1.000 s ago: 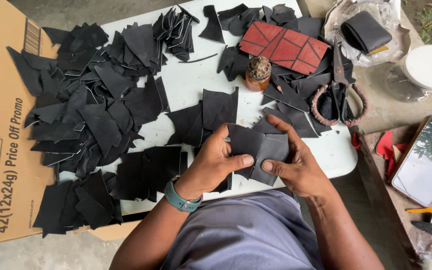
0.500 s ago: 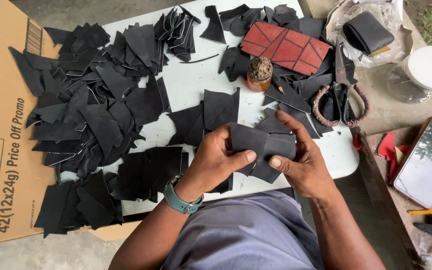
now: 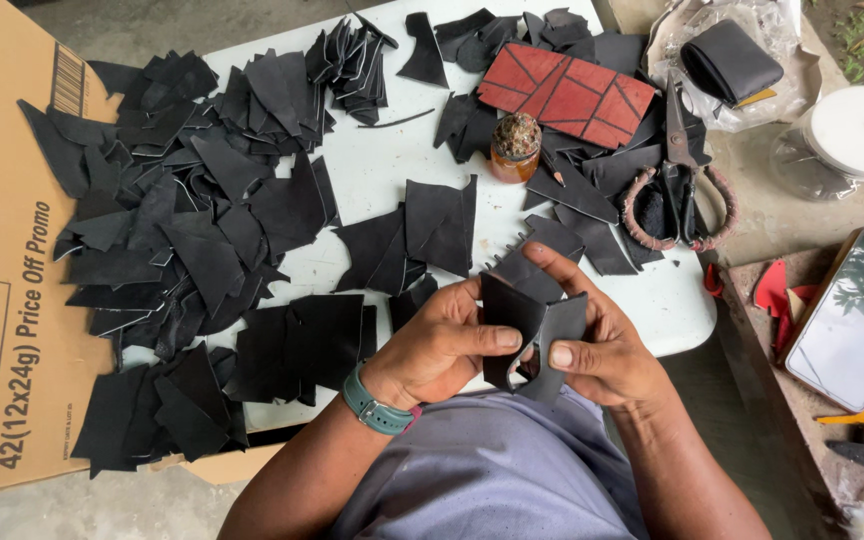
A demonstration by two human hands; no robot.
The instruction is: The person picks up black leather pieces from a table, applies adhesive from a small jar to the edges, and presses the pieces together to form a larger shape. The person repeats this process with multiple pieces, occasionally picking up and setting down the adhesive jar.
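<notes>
Both of my hands grip one black leather piece [image 3: 534,330] above the near edge of a white table [image 3: 372,180]. My left hand [image 3: 442,345], with a teal watch on its wrist, pinches the piece's left side with the thumb on top. My right hand [image 3: 592,345] holds the right side, thumb pressed on the front and index finger curled over the top edge. The piece bends into a fold between the two hands. More black leather pieces [image 3: 407,235] lie flat on the table just beyond my hands.
Several heaps of black leather offcuts [image 3: 182,220] cover the table's left and a cardboard sheet [image 3: 2,250]. A red panelled piece [image 3: 567,92], a small amber jar [image 3: 515,148], big scissors [image 3: 680,160], a black roll [image 3: 730,62], a white lid [image 3: 860,130] and a phone [image 3: 852,315] are on the right.
The leather piece has been raised and turned more upright, and it now folds between my hands. My right thumb has moved onto its front face.
</notes>
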